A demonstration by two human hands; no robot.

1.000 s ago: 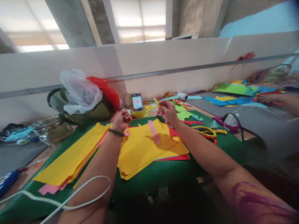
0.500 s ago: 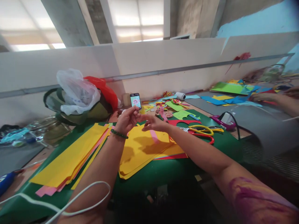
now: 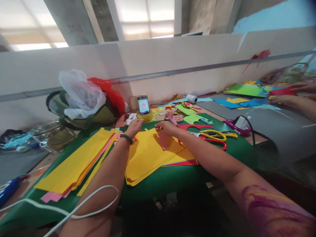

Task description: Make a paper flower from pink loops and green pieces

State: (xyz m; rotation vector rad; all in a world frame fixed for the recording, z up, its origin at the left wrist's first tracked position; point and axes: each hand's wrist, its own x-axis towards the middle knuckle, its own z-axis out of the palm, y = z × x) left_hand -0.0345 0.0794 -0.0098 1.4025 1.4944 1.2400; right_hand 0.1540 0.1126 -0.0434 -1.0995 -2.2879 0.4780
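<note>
My left hand, with a dark green bead bracelet at its wrist, is closed over the left edge of the yellow paper stack. What its fingers hold, if anything, is hidden. My right hand pinches the upper end of a pink paper strip, whose lower end hangs over the yellow sheets. Just beyond both hands, a phone leans upright on a yellow round holder. Scissors with yellow handles and red handles lie right of my right hand.
Long yellow and pink strips lie left on the green mat. Coloured scraps and a white thread spool are at the back. A bag stands back left. A white cable crosses my left forearm. Another person's hand handles paper at right.
My hands, close together before, have moved apart and lower. My right hand has come down to the pink strip and pinches its end. The other person's hand has shifted slightly.
</note>
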